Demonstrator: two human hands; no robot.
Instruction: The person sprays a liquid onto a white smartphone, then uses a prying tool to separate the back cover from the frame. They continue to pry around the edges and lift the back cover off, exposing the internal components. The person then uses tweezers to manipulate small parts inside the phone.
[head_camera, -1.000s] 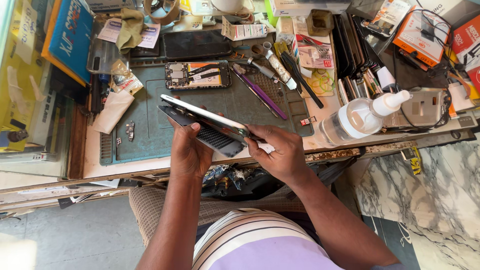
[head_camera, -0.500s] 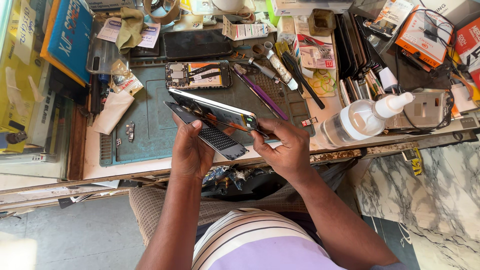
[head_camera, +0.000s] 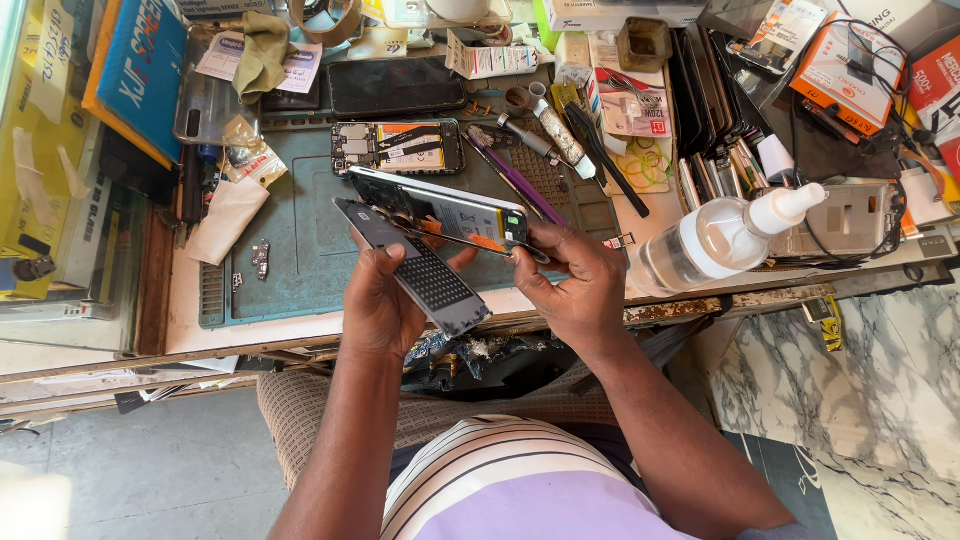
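Head view: the left hand (head_camera: 385, 300) grips a dark back cover (head_camera: 415, 270) from below, fingers curled under it and thumb on its near edge, so the cover tilts up over the front of the tabletop (head_camera: 250, 330). The right hand (head_camera: 575, 290) pinches the right end of an opened phone (head_camera: 440, 215) between thumb and fingers; the phone's inner parts, with an orange patch, face up. Phone and cover meet at their left ends and gape apart toward the right, held above a green mat (head_camera: 300, 240). On the mat just behind lies a second opened phone (head_camera: 398, 148), and beyond it a black phone (head_camera: 398, 87), screen up. A purple tool (head_camera: 520, 185) lies right of the held phone. A clear squeeze bottle (head_camera: 715, 240) with a white nozzle lies on its side near the right hand. A small metal bracket (head_camera: 262, 258) sits on the mat, left of the hands
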